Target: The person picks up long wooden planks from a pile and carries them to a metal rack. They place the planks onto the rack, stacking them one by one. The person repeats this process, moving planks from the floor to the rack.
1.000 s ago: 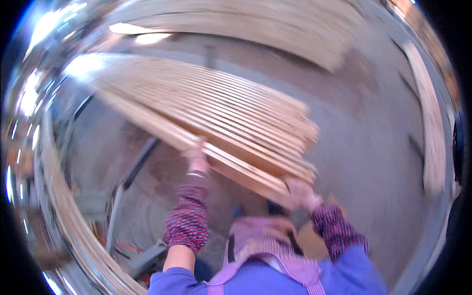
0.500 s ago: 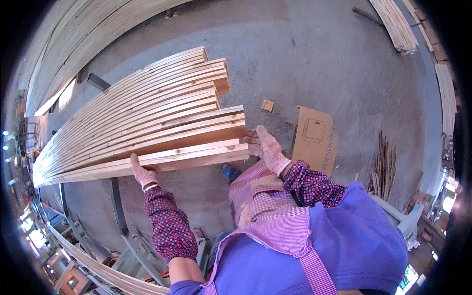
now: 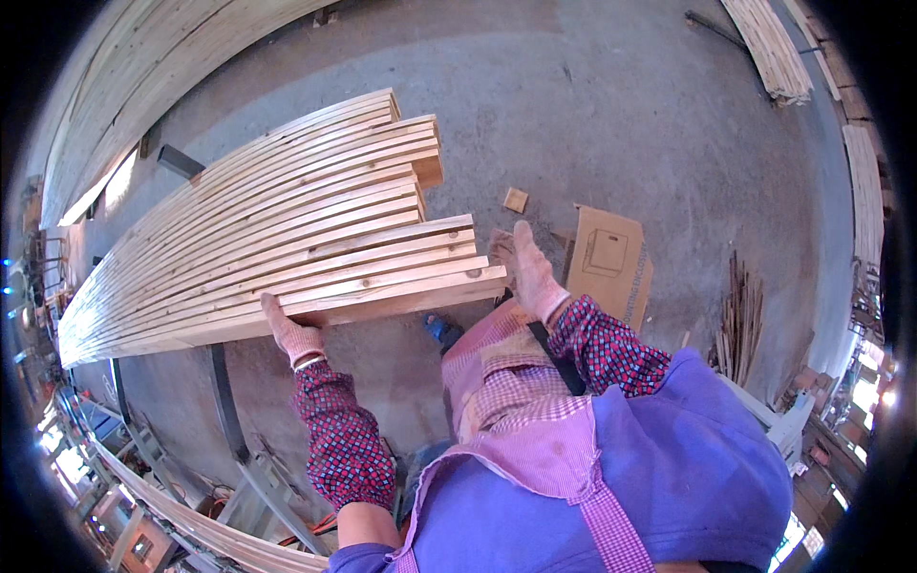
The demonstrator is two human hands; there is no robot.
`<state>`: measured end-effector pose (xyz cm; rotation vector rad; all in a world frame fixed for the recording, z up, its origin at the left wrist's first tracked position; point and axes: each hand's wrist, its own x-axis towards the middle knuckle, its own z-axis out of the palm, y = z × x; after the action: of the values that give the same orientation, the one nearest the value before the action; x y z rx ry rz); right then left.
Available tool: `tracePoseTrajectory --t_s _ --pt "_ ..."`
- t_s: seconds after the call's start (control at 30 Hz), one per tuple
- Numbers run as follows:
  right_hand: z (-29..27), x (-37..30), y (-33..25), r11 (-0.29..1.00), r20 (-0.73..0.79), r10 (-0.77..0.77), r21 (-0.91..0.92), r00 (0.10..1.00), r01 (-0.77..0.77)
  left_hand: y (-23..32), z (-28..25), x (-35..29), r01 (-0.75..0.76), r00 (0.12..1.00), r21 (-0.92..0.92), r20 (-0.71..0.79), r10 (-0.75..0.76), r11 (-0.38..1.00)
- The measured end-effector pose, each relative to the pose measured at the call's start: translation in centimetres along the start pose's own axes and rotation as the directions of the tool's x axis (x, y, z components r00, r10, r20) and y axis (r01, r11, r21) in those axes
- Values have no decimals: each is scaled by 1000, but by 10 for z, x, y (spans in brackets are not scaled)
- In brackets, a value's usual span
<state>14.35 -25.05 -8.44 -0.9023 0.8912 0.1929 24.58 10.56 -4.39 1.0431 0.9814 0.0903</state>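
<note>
A row of long pale wooden planks lies side by side on dark metal supports, their near-right ends stepped unevenly. My left hand, in a pinkish work glove, grips the nearest plank from its near side, thumb on top; its other fingers are hidden below. That plank lies against its neighbour, its end jutting past the others. My right hand, gloved too, stands upright just beyond the plank ends, thumb and fingers stretched and apart. Whether its palm touches the wood I cannot tell.
Flat brown cardboard and a small wood block lie on the concrete floor. Thin sticks are heaped at the right. More boards stand at the upper left and upper right. A metal support bar slants below the stack.
The nearest planks have moved against the rest, closing the wedge-shaped gap, and their ends now reach farther right. My right hand has shifted slightly right and away; my left moved slightly right.
</note>
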Motion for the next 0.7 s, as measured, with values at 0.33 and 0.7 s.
tracePoseTrajectory --t_s 0.33,0.7 --pt "47 -11 -34 982 17 185 32 983 -185 0 7 -4 -7 998 -7 69 7 1000" --pt "45 15 -1 992 76 66 101 995 -73 -10 0 18 -169 985 -161 -58 162 972"
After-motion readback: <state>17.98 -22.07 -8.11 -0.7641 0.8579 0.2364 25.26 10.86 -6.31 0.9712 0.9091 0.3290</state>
